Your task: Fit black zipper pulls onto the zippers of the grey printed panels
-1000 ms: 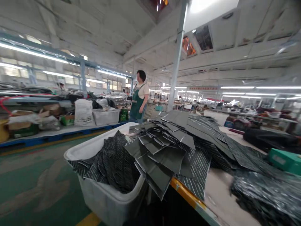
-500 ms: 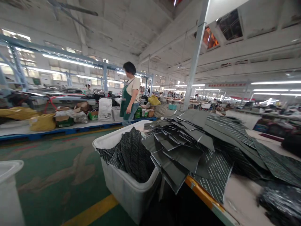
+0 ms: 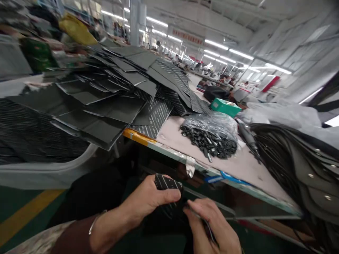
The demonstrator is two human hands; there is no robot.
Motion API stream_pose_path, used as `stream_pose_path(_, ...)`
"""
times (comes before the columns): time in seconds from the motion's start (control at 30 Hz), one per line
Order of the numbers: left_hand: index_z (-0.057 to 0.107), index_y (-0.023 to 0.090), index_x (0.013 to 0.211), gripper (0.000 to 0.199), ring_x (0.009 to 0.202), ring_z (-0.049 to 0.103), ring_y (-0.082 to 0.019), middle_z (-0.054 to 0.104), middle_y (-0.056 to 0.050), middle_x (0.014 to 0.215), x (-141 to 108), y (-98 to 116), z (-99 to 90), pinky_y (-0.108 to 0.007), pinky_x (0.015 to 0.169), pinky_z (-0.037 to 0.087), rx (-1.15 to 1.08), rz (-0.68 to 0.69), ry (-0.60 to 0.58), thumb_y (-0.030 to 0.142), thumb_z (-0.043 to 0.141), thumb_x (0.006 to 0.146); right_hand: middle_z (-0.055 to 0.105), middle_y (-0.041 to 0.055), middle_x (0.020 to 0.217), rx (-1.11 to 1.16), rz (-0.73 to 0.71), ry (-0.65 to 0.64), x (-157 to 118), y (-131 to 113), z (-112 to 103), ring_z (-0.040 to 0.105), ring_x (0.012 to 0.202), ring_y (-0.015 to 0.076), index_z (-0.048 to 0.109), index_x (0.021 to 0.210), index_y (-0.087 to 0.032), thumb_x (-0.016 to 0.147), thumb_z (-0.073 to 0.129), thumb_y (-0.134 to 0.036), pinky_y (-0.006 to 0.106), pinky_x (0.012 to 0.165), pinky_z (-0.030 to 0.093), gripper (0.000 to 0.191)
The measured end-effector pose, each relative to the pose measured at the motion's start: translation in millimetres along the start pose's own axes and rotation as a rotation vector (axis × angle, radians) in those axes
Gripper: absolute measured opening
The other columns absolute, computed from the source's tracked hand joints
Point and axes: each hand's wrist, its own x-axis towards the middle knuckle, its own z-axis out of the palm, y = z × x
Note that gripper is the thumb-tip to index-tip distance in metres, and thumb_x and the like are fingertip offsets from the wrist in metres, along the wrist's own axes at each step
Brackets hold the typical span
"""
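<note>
from where i stand, the work table point(image 3: 174, 135) is the largest item, running from the centre to the lower right of the frame. a heap of grey sheets point(image 3: 106, 106) spreads across the left and upper centre, part of it overhanging the table's orange-edged corner. a white bin point(image 3: 55, 168), at the left edge, holds dark striped material. at the right edge, a stack of dark strips point(image 3: 291, 158) with metal studs hangs over the table side. right of centre, a clear plastic bag point(image 3: 212, 121) lies over small black parts point(image 3: 214, 143).

left hand point(image 3: 148, 197), bottom centre: closed, thumb pressed down on its load. right hand point(image 3: 212, 225), just to its right in the frame: fingers curled in, thumb and forefinger close together near that load.

a green box point(image 3: 225, 107) sits behind the bag. the striped piece point(image 3: 164, 182), dark with white dashes, is in the left hand, below the table edge. smallest noted: a slim dark item point(image 3: 209, 230) within the right hand; its kind i cannot tell.
</note>
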Motion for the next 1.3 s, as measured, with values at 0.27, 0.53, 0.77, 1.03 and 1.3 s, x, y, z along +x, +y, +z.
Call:
stream_pose_path(0.27,0.078,0.012,0.076,0.031,0.066,0.062,-0.013,0.073,-0.003,0.072,-4.6,1.9,6.0,-0.022,0.066,0.048,-0.049,-0.048,-0.007,0.037,0.092,0.063,0.074,0.0006,0.082,0.415,0.337,-0.113,3.3,18.4,-0.8,0.068,0.074,0.0165,0.079,0.088,-0.027,0.078,0.079,-0.012,0.024,0.067,0.055,0.018)
stream_pose_path(0.53,0.070,0.010,0.057,0.043,0.050,0.055,-0.010,0.064,-0.002,0.056,1.2,17.2,14.3,-0.018,0.049,0.044,-0.120,-0.106,0.110,0.048,0.090,0.058,0.071,0.0002,0.069,1.065,0.873,0.110,-2.9,19.1,14.1,0.067,0.066,0.0153,0.075,0.076,-0.023,0.081,0.080,-0.038,0.027,0.068,0.054,0.017)
stream_pose_path(0.77,0.062,0.013,0.050,0.037,0.045,0.049,-0.009,0.058,0.000,0.048,9.0,21.8,16.8,-0.018,0.046,0.040,0.048,-0.037,0.104,0.041,0.081,0.065,0.057,-0.0018,0.050,0.960,0.965,0.085,5.5,20.7,20.3,0.055,0.047,0.0125,0.061,0.059,-0.018,0.080,0.077,-0.040,0.025,0.050,0.043,0.035)
stream_pose_path(1.03,0.061,0.014,0.047,0.025,0.036,0.041,-0.008,0.055,0.000,0.041,19.2,25.1,17.3,-0.018,0.039,0.029,0.015,-0.096,0.105,0.032,0.075,0.058,0.054,-0.0003,0.047,1.006,1.041,0.039,9.6,21.5,19.4,0.052,0.048,0.0149,0.056,0.050,-0.018,0.078,0.076,-0.046,0.028,0.053,0.041,0.044)
stream_pose_path(1.3,0.059,0.014,0.045,0.026,0.042,0.045,-0.011,0.057,-0.002,0.044,21.2,26.5,19.5,-0.023,0.047,0.033,0.093,-0.095,0.065,0.032,0.071,0.060,0.054,-0.0001,0.045,1.001,1.065,0.025,13.4,22.1,20.7,0.050,0.046,0.0135,0.057,0.050,-0.018,0.077,0.076,-0.046,0.027,0.052,0.038,0.044)
